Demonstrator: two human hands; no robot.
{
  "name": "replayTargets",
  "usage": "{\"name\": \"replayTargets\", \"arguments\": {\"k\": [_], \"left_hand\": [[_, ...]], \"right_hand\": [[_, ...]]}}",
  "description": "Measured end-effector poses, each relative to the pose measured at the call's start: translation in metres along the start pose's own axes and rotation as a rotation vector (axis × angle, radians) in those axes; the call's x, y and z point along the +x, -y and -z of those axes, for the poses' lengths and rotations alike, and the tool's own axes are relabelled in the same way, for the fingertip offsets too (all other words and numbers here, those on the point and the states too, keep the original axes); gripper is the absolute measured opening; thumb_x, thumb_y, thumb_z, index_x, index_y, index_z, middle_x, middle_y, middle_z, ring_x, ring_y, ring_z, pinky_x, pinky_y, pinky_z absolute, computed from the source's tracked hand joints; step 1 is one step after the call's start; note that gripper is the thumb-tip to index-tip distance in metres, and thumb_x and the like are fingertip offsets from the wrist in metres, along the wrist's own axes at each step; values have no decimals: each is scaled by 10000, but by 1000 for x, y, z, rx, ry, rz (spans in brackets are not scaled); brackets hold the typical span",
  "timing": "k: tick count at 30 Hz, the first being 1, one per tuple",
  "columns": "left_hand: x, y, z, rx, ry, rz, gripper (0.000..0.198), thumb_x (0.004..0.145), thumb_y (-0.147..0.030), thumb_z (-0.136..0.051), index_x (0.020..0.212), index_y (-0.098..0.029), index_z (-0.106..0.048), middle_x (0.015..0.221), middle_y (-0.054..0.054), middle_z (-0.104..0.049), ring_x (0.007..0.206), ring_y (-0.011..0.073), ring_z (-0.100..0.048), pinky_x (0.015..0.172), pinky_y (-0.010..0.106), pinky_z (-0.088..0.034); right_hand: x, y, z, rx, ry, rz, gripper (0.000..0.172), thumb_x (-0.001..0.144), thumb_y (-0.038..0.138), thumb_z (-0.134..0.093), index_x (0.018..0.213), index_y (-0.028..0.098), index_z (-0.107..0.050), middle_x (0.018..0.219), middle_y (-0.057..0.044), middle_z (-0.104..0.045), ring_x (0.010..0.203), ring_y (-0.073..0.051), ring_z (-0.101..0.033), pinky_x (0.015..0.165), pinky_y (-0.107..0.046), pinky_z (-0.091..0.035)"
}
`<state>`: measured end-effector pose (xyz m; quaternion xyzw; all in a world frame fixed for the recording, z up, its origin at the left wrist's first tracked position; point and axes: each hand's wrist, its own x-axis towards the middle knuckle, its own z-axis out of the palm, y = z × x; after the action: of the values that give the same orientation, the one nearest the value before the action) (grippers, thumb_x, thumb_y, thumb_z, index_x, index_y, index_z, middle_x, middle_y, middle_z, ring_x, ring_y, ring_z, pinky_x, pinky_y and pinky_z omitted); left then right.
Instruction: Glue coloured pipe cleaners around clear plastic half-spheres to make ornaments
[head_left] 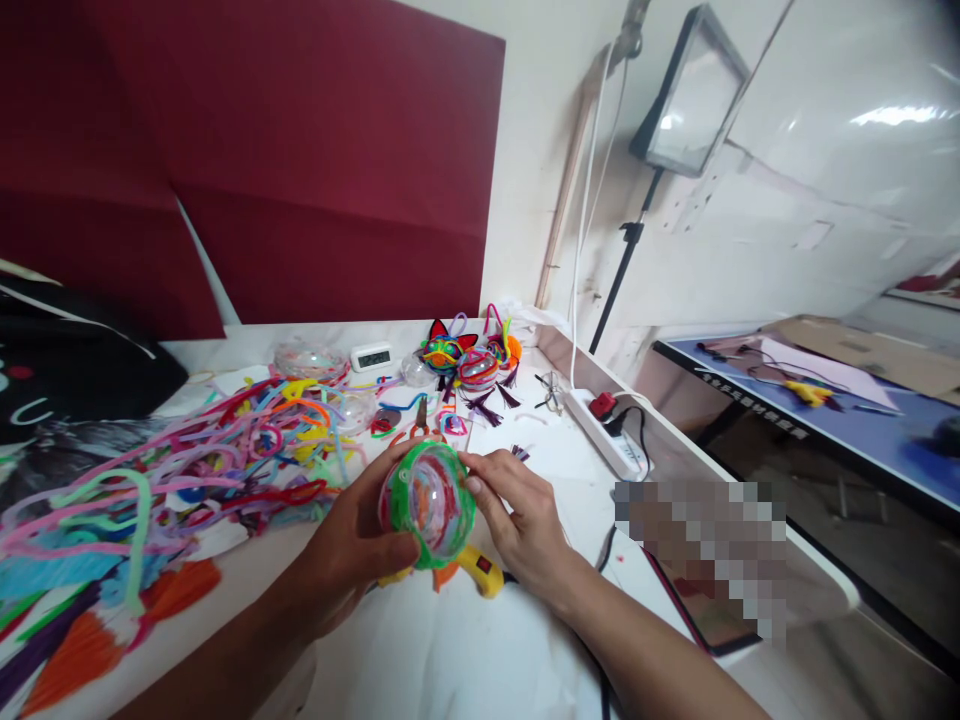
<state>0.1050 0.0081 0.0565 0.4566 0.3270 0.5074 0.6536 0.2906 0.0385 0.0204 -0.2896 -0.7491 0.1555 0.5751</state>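
This seems to be a small craft workroom. On the white desk (390, 660), to the left of the digital clock (372, 357), there is a big tangle of colourful fuzzy stems (225, 470); to the clock's right are several decorated balls (476, 370). In front of the clock are a clear shell (431, 500) with green rim and a yellow tool (484, 572). Well to its right, there are a power strip (604, 435) and a lamp (697, 95) on a stand.

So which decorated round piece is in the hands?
The green-rimmed piece, held in the left hand with the right hand at its rim; the other decorated pieces lie farther back.
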Motion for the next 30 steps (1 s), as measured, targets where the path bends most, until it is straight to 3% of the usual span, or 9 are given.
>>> {"name": "replayTargets", "arguments": {"k": [6,16,21,26,30], "left_hand": [[2,5,5,20,-3,8,775,582,-379,-900,1294,-280,-611,1269,103,-665,1171,362,-606,916,412,-537],[7,9,9,48,75,14,781,581,-338,-903,1304,-271,-615,1223,89,-689,1079,328,-648,852,362,-552],[3,7,8,117,7,9,789,551,-373,-911,1279,-257,-631,1213,98,-694,1151,361,-610,866,366,-548],[-1,3,7,236,-39,-62,789,508,-385,-928,1236,-262,-649,1225,109,-683,1133,375,-617,891,385,-536],[-2,3,6,219,-57,-71,775,511,-361,-928,1227,-252,-652,1219,114,-677,1136,374,-613,891,388,-536]], "right_hand": [[0,-1,-2,-19,-13,50,331,960,115,-504,1245,210,-644,808,-50,-638,724,-152,-583,614,-277,-482],[-2,3,-4,60,-43,-27,270,942,117,-527,1146,172,-695,798,-58,-647,689,-139,-585,603,-264,-484],[-3,3,-5,110,-13,-157,210,941,197,-545,1044,180,-727,798,-51,-670,708,-144,-615,620,-260,-501],[-5,2,-8,309,-35,-424,130,902,282,-621,970,181,-666,731,-17,-707,607,-123,-626,593,-241,-526],[-5,3,-10,326,-40,-444,111,856,263,-670,929,179,-661,745,-20,-728,622,-122,-642,607,-237,-528]]}}
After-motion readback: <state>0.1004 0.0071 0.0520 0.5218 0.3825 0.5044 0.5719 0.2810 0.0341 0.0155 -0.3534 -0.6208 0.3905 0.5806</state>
